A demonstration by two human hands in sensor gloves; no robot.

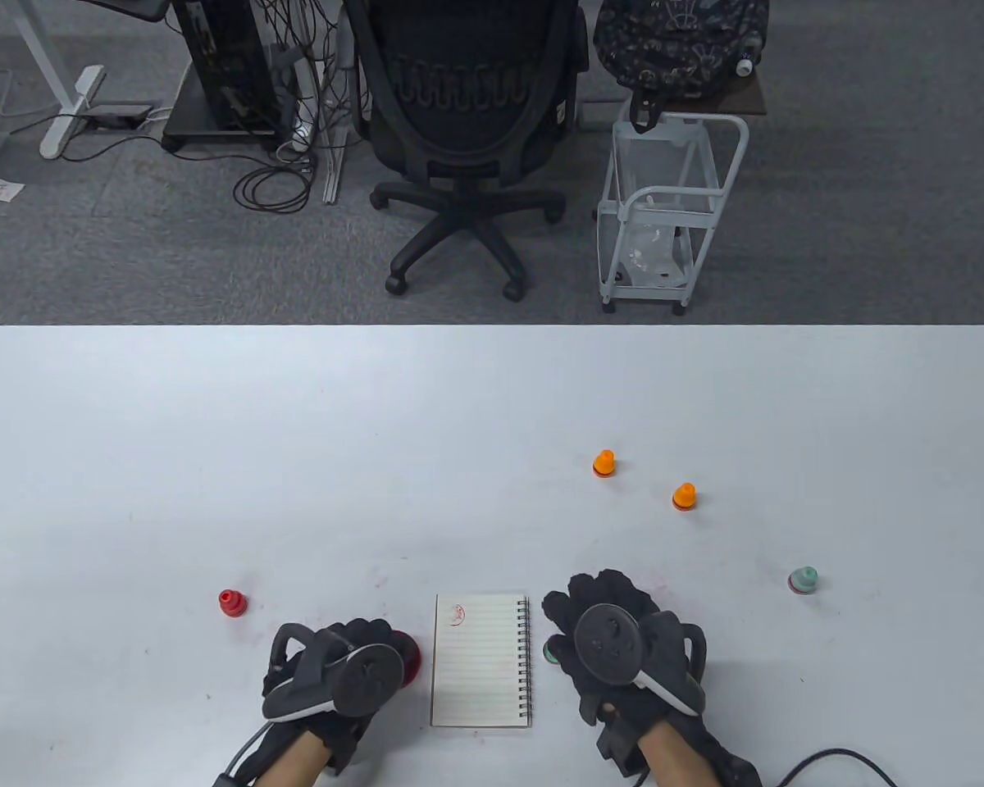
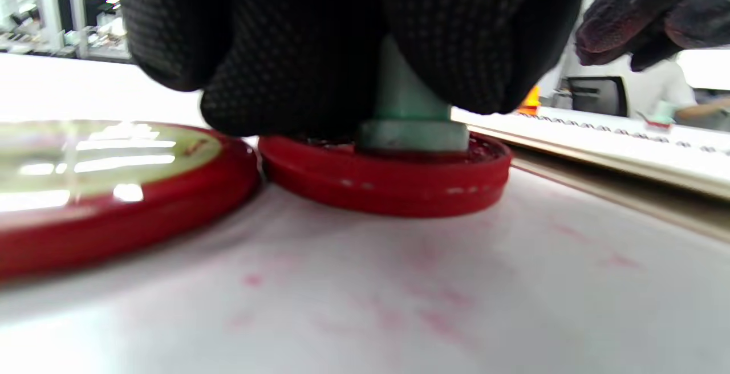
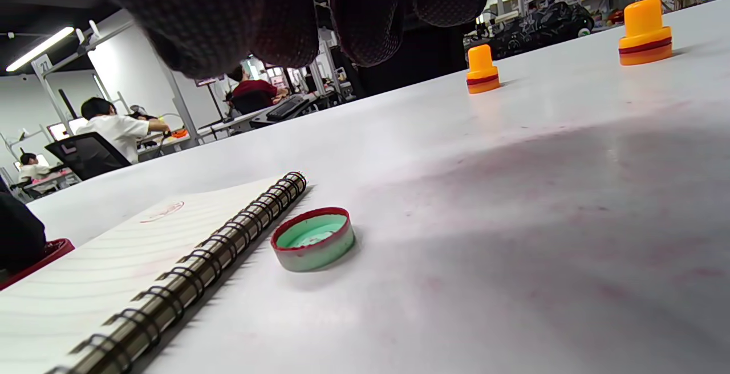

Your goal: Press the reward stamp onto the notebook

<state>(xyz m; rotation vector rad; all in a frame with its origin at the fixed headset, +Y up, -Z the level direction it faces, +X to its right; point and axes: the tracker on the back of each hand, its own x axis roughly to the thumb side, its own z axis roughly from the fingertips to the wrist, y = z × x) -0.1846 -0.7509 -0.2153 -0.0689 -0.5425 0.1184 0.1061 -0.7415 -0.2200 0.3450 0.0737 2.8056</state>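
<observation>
A: Where is the stamp?

B: The left hand pinches a pale green stamp between its gloved fingers and presses it into the open red ink pad, at the near left of the table. The pad's lid lies just beside the pad, on its left in the left wrist view, seemingly touching it

A: And the notebook?

B: The spiral notebook lies flat and open just right of the left hand, its coil along the right edge. 1 red print shows in the far left corner of the page

A: What is the right hand doing?

B: The right hand hovers palm down just right of the notebook, its fingers hanging loosely curled and holding nothing. A small green cap lies open side up just beside the coil, under that hand

A: Anything else on the table?

B: 2 orange stamps, 1 farther and 1 nearer, stand upright far right of the notebook, well apart from it. Another pale green stamp stands near the right edge, and a red stamp stands just far left of the left hand
</observation>
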